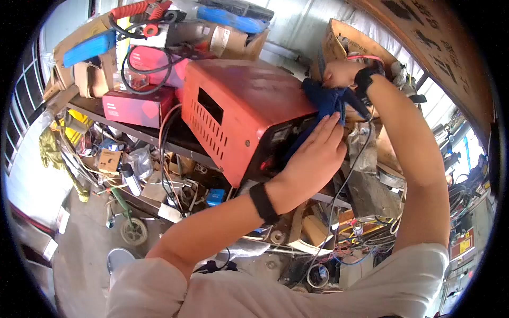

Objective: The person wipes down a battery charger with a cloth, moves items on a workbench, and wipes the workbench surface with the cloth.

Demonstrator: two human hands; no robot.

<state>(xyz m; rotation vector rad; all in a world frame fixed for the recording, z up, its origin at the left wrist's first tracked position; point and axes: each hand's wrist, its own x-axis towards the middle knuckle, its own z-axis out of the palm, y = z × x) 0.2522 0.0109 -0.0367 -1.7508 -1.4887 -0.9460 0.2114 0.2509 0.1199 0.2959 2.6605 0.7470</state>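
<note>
A red metal machine point(249, 100) with slots in its side rests tilted on a shelf. Bunched blue cloth point(331, 102) lies against its dark front panel. My left hand point(314, 159) is at that panel, with its fingers pressed together over the lower part of the cloth and its thumb hidden. Above it, my right hand point(342, 73) is closed at the cloth's upper end, near the machine's top corner. Both wrists wear black bands. A thin black cable point(350, 172) hangs down beside the cloth.
Behind the machine are pink boxes point(139, 106), black cable and a blue case point(233, 19). An open carton point(331, 42) stands beyond my right hand. Loose parts and wires crowd the lower shelf point(139, 188). A small wheel point(133, 231) is on the floor at the left.
</note>
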